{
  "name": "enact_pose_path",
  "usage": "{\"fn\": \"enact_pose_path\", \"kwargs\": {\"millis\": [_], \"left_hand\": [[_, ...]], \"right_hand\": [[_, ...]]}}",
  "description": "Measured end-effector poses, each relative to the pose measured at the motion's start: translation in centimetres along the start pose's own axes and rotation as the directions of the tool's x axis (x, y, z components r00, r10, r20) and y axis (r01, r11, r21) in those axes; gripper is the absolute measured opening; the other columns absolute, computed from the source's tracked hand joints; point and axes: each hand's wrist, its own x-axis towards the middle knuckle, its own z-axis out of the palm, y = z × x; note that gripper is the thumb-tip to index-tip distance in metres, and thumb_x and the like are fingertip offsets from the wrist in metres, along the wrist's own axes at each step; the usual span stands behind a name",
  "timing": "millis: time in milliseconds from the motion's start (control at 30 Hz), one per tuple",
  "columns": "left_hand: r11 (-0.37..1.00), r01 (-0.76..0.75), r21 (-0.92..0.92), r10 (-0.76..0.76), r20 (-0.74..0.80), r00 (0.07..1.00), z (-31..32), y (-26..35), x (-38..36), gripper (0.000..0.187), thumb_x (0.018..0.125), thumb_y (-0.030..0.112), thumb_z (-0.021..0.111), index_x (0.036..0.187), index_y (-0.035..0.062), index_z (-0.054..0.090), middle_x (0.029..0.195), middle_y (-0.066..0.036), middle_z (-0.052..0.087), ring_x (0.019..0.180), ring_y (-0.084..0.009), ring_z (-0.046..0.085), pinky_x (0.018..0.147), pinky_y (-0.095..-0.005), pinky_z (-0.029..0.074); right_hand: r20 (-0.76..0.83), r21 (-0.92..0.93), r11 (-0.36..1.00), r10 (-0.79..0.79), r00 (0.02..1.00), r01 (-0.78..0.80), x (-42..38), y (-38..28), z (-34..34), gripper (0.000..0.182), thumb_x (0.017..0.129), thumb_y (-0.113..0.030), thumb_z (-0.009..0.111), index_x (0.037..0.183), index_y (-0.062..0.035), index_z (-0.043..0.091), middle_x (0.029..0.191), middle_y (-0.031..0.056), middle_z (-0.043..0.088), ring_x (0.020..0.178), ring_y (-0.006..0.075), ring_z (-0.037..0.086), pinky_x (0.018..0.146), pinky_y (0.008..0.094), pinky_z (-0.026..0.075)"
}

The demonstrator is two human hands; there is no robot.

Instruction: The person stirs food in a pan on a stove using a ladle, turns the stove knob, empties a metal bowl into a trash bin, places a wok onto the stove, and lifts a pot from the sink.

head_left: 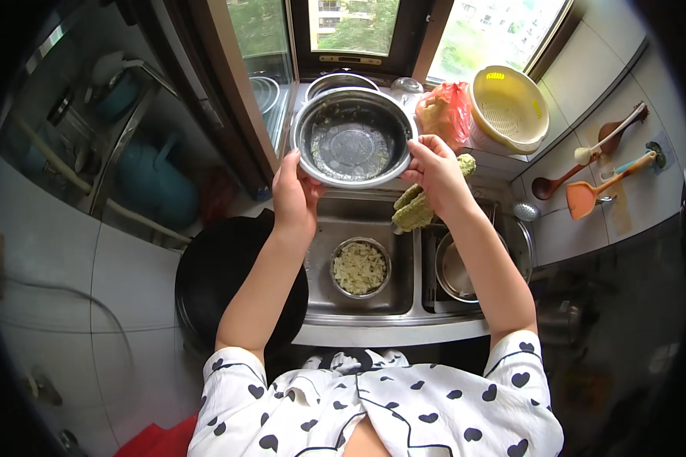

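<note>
Both hands hold up a round metal bowl (351,145) by its rim, above the far edge of the sink. Small food bits or wet residue cling to its inside. My left hand (293,190) grips the near left rim, its fingers partly hidden under the bowl. On the right rim, my right hand (437,169) pinches with thumb and fingers. Below, a smaller metal bowl (360,267) full of chopped pale pieces stands in the left sink basin (320,289). A green cloth (414,210) hangs near the faucet, just under my right hand.
A metal pot (457,266) sits in the right basin, partly behind my right forearm. A black wok or lid (229,282) lies left of the sink. On the sill are a yellow-white colander (509,110) and a red plastic bag (455,114). Utensils, including an orange spatula (583,199), hang at right.
</note>
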Motion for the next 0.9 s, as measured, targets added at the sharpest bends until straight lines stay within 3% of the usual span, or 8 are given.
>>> {"fn": "enact_pose_path", "kwargs": {"millis": [300, 467, 767, 900], "left_hand": [[0.955, -0.032, 0.295, 0.083, -0.162, 0.983, 1.2, -1.4, 9.5, 0.029, 0.095, 0.03, 0.038, 0.077, 0.011, 0.051, 0.058, 0.002, 0.048, 0.049, -0.006, 0.041, 0.044, -0.0207, 0.031], [0.926, -0.079, 0.368, 0.131, -0.118, 0.984, -0.1, -3.3, 13.1, 0.025, 0.095, 0.028, 0.04, 0.082, 0.0109, 0.053, 0.06, 0.002, 0.049, 0.049, -0.0064, 0.042, 0.046, -0.022, 0.034], [0.894, -0.006, 0.448, 0.054, -0.094, 0.994, 0.7, -4.8, 15.4, 0.013, 0.088, 0.021, 0.048, 0.096, 0.0129, 0.054, 0.069, 0.003, 0.05, 0.06, -0.0065, 0.046, 0.053, -0.0222, 0.037], [0.89, 0.035, 0.455, 0.012, -0.1, 0.995, 0.6, -5.3, 16.8, 0.015, 0.085, 0.019, 0.051, 0.098, 0.0132, 0.053, 0.077, 0.003, 0.052, 0.068, -0.0065, 0.049, 0.059, -0.0226, 0.04]], "right_hand": [[-0.184, -0.111, 0.984, 0.117, 0.976, -0.139, 9.9, -0.4, 1.5, 0.02, 0.087, -0.015, 0.054, 0.102, -0.0033, 0.047, 0.086, 0.0063, 0.055, 0.065, 0.0137, 0.057, 0.057, 0.0262, 0.052], [-0.264, -0.187, 0.949, 0.199, 0.944, -0.253, 15.5, 1.8, 1.1, 0.014, 0.089, -0.013, 0.05, 0.099, -0.0047, 0.048, 0.08, 0.0042, 0.055, 0.064, 0.0127, 0.057, 0.06, 0.0276, 0.052], [-0.405, -0.076, 0.925, 0.312, 0.86, -0.372, 21.9, 4.2, 0.0, 0.008, 0.091, -0.013, 0.048, 0.096, -0.0088, 0.051, 0.08, 0.0021, 0.058, 0.064, 0.0115, 0.058, 0.059, 0.0256, 0.054], [-0.444, -0.025, 0.966, 0.22, 0.869, -0.258, 23.1, 5.2, 0.3, 0.015, 0.081, -0.002, 0.05, 0.094, 0.0014, 0.057, 0.086, 0.0145, 0.061, 0.067, 0.0231, 0.062, 0.056, 0.0344, 0.055]]}}
